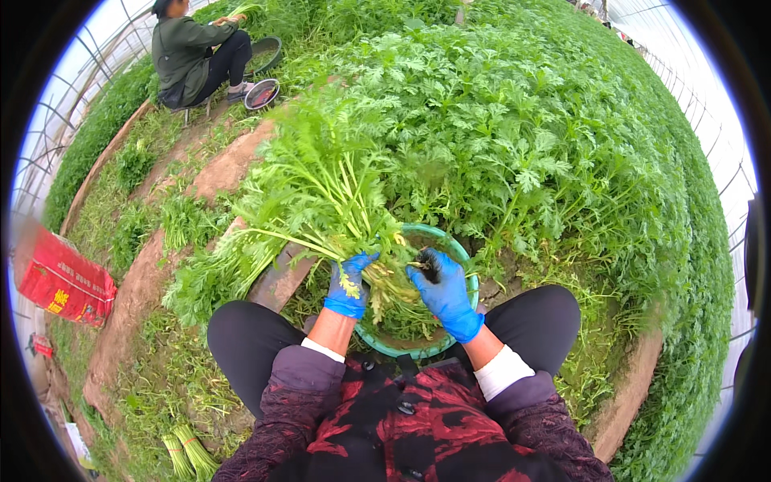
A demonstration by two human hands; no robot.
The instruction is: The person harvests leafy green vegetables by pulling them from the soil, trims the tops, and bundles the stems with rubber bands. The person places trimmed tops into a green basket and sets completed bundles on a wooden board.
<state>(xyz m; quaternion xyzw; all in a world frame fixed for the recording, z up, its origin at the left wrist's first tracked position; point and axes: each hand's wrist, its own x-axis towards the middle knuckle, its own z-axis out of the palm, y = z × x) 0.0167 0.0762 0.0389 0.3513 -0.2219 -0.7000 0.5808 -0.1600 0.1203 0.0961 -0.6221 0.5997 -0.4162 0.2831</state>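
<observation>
My left hand (350,283), in a blue glove, grips a bunch of leafy greens (346,187) by the lower stems. Its feathery leaves fan out away from me, and the cut or root ends point to the right. Close by on the right is my right hand (444,289), also blue-gloved, with curled fingers at the stem bases. A dark, bristly-looking patch shows at its fingers; whether it is soil, roots or a tool I cannot tell. Beneath both hands, between my knees, stands a green plastic tub (415,349) with loose trimmings (400,319) in it.
Dense leafy crop (512,120) grows ahead and right. Cut greens (223,280) lie beside a board (283,277). Banded bundles (190,452) rest lower left; a red printed sack (66,277) stands left. Another person (193,60) sits upper left near a basin (262,94).
</observation>
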